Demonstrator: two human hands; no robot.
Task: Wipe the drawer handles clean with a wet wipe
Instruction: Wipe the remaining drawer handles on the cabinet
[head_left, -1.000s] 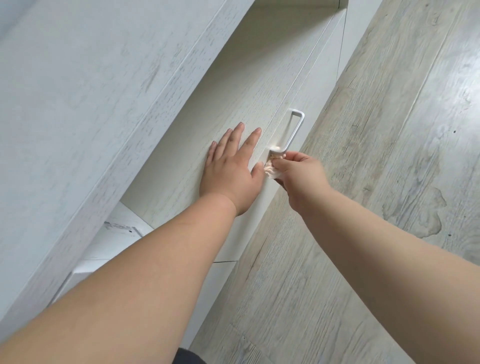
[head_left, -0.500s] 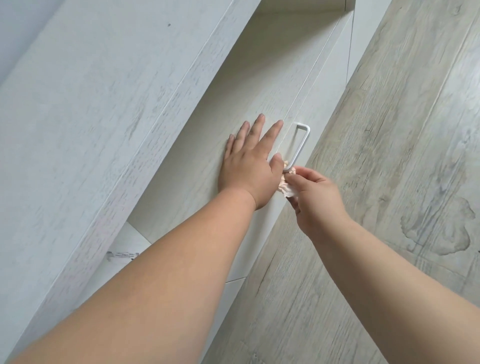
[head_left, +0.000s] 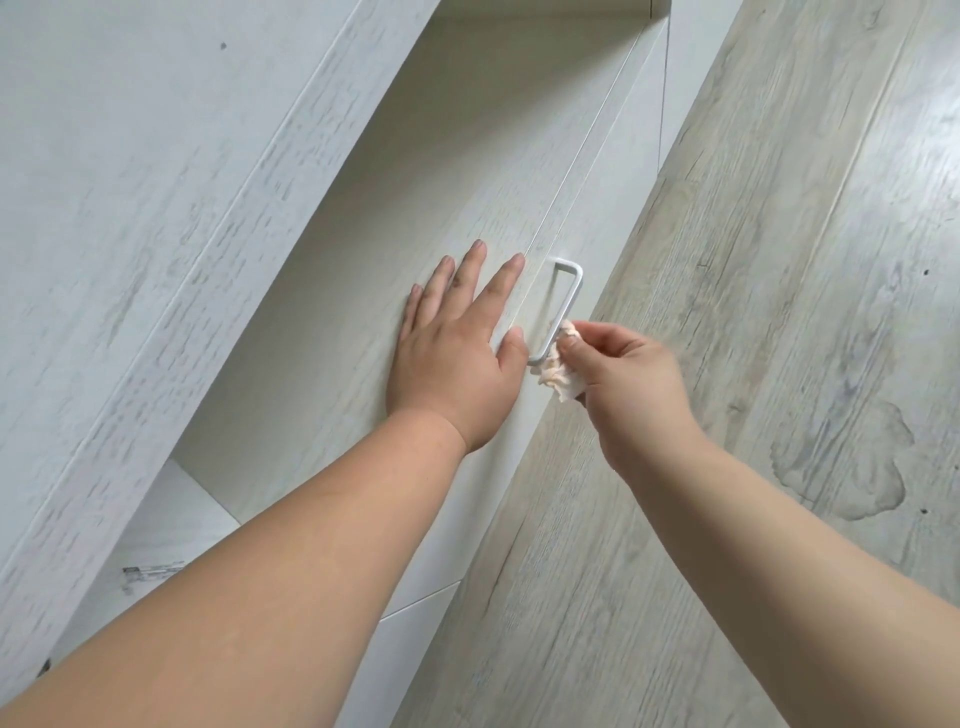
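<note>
1 handle (head_left: 562, 306), a pale metal loop, shows on the drawer front (head_left: 395, 218). 2 hands are at work. The left hand (head_left: 457, 353) lies flat on the drawer front just beside the handle, 4 fingers straight and spread, thumb near the handle's lower end, holding nothing. The right hand (head_left: 628, 379) pinches 1 crumpled wipe (head_left: 558, 371) between thumb and curled fingers, the wipe touching the handle's lower part. Wood-grain floor (head_left: 779, 260) lies to the right
</note>
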